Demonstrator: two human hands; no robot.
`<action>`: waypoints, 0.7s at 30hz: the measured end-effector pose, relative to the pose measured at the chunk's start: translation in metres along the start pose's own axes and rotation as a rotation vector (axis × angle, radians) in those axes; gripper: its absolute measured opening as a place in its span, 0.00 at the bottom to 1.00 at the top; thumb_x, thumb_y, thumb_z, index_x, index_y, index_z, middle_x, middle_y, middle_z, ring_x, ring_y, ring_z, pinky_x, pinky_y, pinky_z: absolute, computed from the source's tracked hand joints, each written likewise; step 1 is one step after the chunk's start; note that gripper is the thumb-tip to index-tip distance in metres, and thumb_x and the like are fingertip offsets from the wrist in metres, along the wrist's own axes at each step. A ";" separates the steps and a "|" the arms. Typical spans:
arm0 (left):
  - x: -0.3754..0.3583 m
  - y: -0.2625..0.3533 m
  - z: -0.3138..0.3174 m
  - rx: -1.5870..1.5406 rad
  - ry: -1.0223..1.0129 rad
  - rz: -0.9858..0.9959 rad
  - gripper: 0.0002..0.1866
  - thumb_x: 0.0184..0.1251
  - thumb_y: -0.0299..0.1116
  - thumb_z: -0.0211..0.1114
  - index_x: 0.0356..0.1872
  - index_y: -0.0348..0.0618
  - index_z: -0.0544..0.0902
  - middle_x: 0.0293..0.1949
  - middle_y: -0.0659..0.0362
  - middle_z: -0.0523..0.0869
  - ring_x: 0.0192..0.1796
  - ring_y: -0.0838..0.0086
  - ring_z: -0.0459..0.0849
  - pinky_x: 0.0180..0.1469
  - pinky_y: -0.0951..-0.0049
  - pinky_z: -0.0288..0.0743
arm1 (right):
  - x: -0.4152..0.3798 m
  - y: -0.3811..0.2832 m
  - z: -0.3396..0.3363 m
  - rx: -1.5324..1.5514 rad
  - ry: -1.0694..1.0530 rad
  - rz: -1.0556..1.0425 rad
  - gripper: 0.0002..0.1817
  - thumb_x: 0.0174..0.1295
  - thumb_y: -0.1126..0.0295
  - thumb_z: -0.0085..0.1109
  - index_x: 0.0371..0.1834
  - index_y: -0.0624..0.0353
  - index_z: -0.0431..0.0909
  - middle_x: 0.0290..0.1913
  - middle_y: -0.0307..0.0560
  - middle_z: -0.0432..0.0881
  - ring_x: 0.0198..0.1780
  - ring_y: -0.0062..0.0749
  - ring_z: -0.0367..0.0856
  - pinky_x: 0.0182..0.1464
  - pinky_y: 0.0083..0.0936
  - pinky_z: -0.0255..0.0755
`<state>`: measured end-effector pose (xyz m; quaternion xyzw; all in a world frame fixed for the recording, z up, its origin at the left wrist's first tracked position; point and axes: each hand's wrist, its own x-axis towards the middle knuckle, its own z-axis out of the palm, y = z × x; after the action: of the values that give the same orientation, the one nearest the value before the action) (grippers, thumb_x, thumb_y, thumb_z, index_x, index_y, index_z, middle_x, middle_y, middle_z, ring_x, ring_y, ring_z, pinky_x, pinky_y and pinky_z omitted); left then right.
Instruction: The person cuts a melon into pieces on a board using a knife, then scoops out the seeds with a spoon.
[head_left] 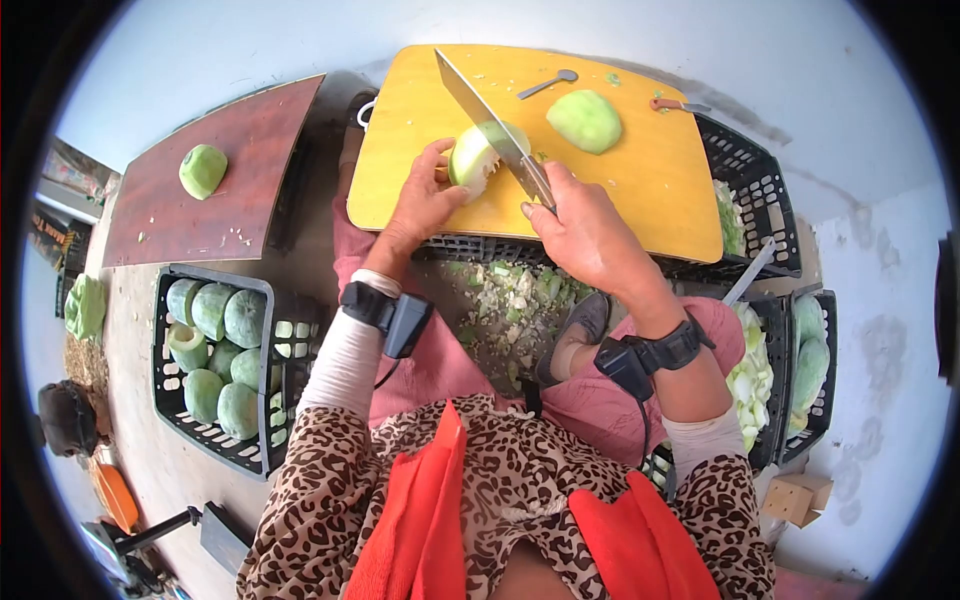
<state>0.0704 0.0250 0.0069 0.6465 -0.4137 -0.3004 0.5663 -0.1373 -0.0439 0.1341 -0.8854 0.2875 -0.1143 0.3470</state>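
Note:
On the yellow table (400, 130) lies a cut piece of pale green melon (472, 163), its white inside showing. My left hand (428, 198) is against its left side, fingers curled on it. A large cleaver (483, 118) is in my right hand (588, 226), which is closed round the handle. The blade slants up and to the left, over the melon piece, hiding part of it. To the right rests another peeled green piece (584, 122). A spoon (548, 84) and a small knife with an orange-brown handle (679, 105) lie near the far edge.
A dark red board (200, 225) at the left bears a green melon (203, 171). Below it, a black crate (212, 449) holds several whole melons. Crates with cut pieces (752, 375) and melons (810, 360) stand at the right. Scraps (510, 305) litter the floor.

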 end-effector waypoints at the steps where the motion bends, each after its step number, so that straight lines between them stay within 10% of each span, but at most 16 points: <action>1: 0.000 0.009 -0.007 -0.133 -0.080 -0.072 0.36 0.54 0.26 0.66 0.66 0.41 0.63 0.52 0.55 0.75 0.50 0.71 0.78 0.55 0.69 0.73 | -0.001 -0.001 -0.001 -0.005 -0.007 -0.004 0.17 0.63 0.69 0.55 0.49 0.68 0.66 0.31 0.69 0.77 0.35 0.65 0.77 0.37 0.44 0.70; 6: 0.018 0.043 -0.041 -0.068 0.051 -0.009 0.24 0.66 0.39 0.59 0.59 0.36 0.73 0.49 0.56 0.81 0.50 0.73 0.79 0.55 0.72 0.70 | -0.002 0.000 -0.002 -0.019 -0.026 -0.009 0.16 0.63 0.69 0.54 0.49 0.68 0.64 0.29 0.69 0.77 0.35 0.66 0.77 0.36 0.45 0.69; 16: 0.073 0.132 -0.046 0.319 0.174 0.071 0.34 0.63 0.64 0.57 0.42 0.35 0.82 0.30 0.58 0.82 0.31 0.79 0.77 0.33 0.77 0.70 | -0.004 -0.005 0.000 -0.089 -0.030 -0.081 0.15 0.64 0.70 0.53 0.40 0.73 0.62 0.27 0.73 0.75 0.34 0.68 0.77 0.37 0.50 0.68; 21: 0.111 0.097 -0.038 0.561 0.179 0.111 0.27 0.62 0.52 0.52 0.35 0.32 0.83 0.33 0.41 0.84 0.39 0.53 0.83 0.46 0.61 0.75 | -0.002 -0.007 -0.002 -0.079 -0.058 -0.061 0.15 0.64 0.70 0.53 0.37 0.74 0.62 0.27 0.73 0.75 0.34 0.70 0.76 0.37 0.51 0.68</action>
<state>0.1370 -0.0552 0.1172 0.7782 -0.4636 -0.0847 0.4151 -0.1364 -0.0397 0.1405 -0.9097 0.2544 -0.0878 0.3162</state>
